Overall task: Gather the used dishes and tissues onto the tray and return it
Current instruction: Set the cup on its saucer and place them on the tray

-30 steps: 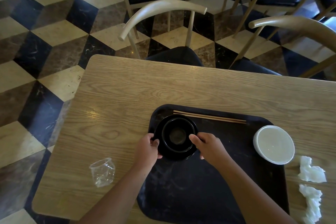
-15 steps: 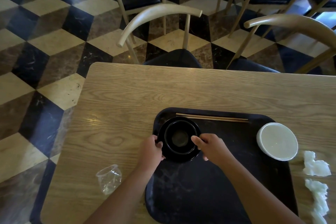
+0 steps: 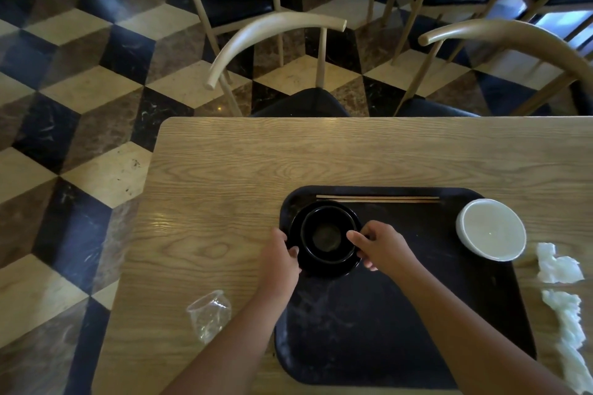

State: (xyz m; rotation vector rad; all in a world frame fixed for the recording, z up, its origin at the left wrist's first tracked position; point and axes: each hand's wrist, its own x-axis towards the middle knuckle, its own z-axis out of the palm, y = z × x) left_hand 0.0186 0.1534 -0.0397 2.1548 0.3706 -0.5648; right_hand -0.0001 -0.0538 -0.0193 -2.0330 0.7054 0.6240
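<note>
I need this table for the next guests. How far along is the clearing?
Done: chopsticks and white bowl are on the tray. In hand: left hand and right hand grip the black dish stack at the tray's far left corner. Left: the tissues on the table right of the tray, likely the crumpled plastic cup to its left, then returning the tray.
</note>
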